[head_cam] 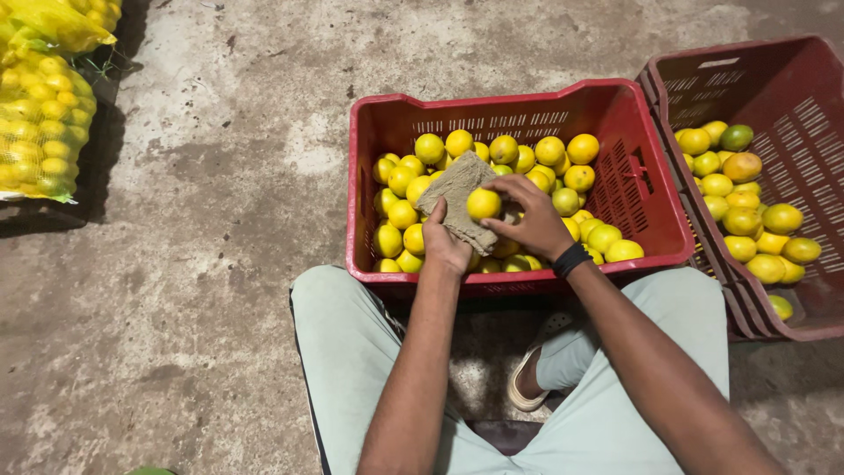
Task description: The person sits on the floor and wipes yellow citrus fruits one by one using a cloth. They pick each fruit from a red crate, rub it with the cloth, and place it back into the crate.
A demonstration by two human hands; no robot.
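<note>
— Two hands meet over the near red crate (519,101) in the head view: the right hand (534,222) has its fingers curled around a yellow fruit (483,204), and the left hand (444,242) grips a brown cloth (457,189) against it.

— Any risk?

— A loose hold could drop the fruit onto the pile (bruising is my guess).

— Containers?

— That crate is roughly half full of yellow fruit; the second red crate (791,79) beside it holds fewer. Yellow mesh sacks (40,132) sit far left.

Single head view, steeply downward, close over lap.
</note>
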